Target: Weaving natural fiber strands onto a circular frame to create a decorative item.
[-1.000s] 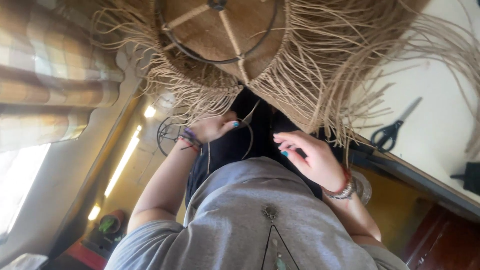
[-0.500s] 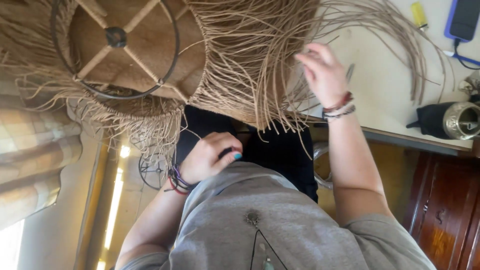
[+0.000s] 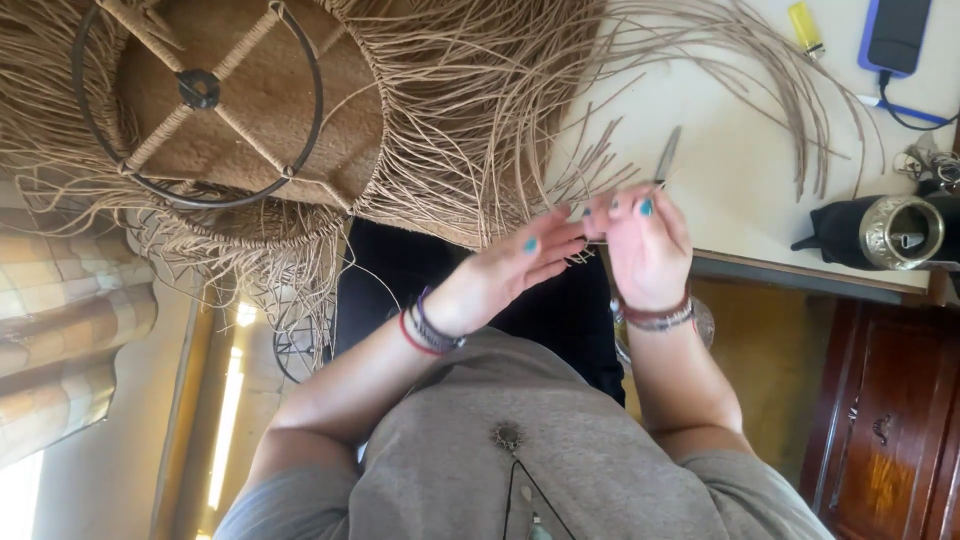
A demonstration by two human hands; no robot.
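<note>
Yellow lighter (image 3: 806, 28), charging phone (image 3: 895, 35), metal cup (image 3: 893, 232), wooden cabinet (image 3: 885, 420).

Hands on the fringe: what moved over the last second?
The left hand rose from the lap and the right hand shifted, so both now meet at the fibre strands by the table edge. Scissors show just above the right hand. The woven shade with its metal ring lies as before.

My cream bench (image 3: 740, 190) sits right above a dark wooden cabinet (image 3: 890, 420), checked curtains (image 3: 60, 340) glowing sunlit way off to its left.
</note>
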